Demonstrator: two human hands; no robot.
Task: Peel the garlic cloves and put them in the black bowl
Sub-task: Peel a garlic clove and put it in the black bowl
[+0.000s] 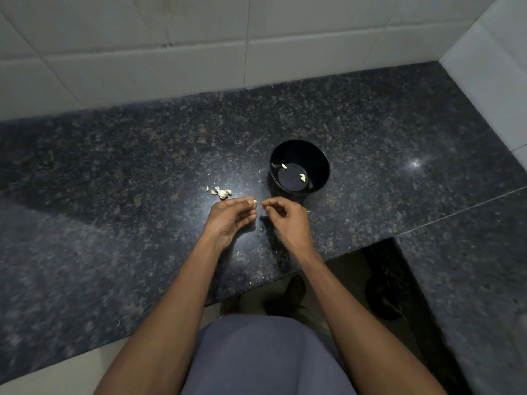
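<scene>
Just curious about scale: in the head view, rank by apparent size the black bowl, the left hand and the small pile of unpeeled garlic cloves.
1. Round black bowl and left hand: look alike, unranked.
2. Small pile of white unpeeled garlic cloves.

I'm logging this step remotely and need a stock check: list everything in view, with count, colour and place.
black bowl: one, black, on the countertop beyond the right hand
garlic cloves in the bowl: two visible, pale, on the bowl's bottom
garlic cloves on the counter: small cluster, count unclear, whitish, left of the bowl
held garlic clove: one, pale, at the left fingertips, mostly hidden
peel scraps: several, white, scattered on the counter near the hands
countertop: one, dark speckled stone
wall tiles: white, behind and right of the counter
left hand: pinches the held clove
right hand: fingers curled, close to the left fingertips; its hold is unclear
</scene>
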